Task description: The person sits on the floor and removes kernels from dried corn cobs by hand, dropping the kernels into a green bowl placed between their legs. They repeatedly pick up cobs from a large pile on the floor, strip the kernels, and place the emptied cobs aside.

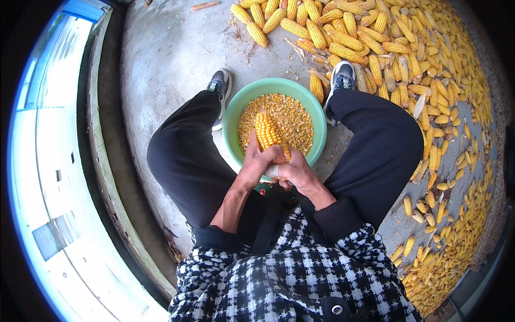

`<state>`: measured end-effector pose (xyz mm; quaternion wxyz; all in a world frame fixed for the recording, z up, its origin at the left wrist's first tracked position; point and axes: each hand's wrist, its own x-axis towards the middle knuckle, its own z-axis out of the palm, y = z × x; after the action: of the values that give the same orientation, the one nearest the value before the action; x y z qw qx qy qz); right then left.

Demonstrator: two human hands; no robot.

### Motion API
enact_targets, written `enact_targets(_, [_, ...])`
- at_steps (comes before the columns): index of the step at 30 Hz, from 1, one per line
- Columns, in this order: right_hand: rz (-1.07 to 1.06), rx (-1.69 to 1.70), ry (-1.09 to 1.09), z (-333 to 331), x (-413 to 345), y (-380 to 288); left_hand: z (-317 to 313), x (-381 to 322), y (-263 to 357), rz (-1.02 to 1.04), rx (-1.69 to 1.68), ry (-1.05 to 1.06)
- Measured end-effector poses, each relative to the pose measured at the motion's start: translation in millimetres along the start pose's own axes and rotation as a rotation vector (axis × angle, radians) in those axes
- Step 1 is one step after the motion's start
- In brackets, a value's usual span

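An ear of dried yellow corn [268,131] points away from me, held above a green plastic basin [229,116]. Around its left side my left hand [257,159] is closed, thumb lying across the lower part. My right hand [297,169] grips the near end, where bare reddish cob shows among the kernels. A pale wrap, perhaps tape or cloth, covers a digit between the two hands. Loose corn kernels [297,116] fill the basin's bottom. The underside of the ear and most fingertips are hidden.
The basin stands on a concrete floor [169,60] between my two shoes [219,86]. A large heap of corn ears [386,44] spreads from the far side down the right. One ear [316,86] lies beside the basin. A concrete ledge [100,161] runs along the left.
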<state>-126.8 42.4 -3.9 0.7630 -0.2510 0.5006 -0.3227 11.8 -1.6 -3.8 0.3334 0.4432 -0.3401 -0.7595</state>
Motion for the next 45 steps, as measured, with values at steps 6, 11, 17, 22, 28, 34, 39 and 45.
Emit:
enact_targets(6, [-0.445,-0.244,0.315,19,17,12,4,5,-2,-0.021,-0.194,0.041])
enact_targets(11, [-0.068,0.031,0.057,8,-2,1,5,0,-2,0.002,-0.077,0.025])
enact_targets(17, [-0.273,-0.131,0.217,21,6,3,6,5,-3,-0.068,-0.249,0.109])
enact_targets(22, [-0.084,-0.023,0.120,13,1,6,3,5,-7,-0.072,-0.131,0.084])
enact_targets(28, [0.004,0.119,0.042,10,-1,4,7,-1,-7,-0.060,-0.168,0.056])
enact_targets(34, [-0.188,-0.089,0.138,13,5,8,2,-1,-2,-0.085,-0.333,0.004])
enact_targets(39, [-0.052,-0.109,0.131,14,4,7,0,6,-9,-0.148,-0.247,0.134])
enact_targets(45, [-0.033,-0.045,0.067,15,1,3,3,2,-15,-0.135,-0.220,0.203])
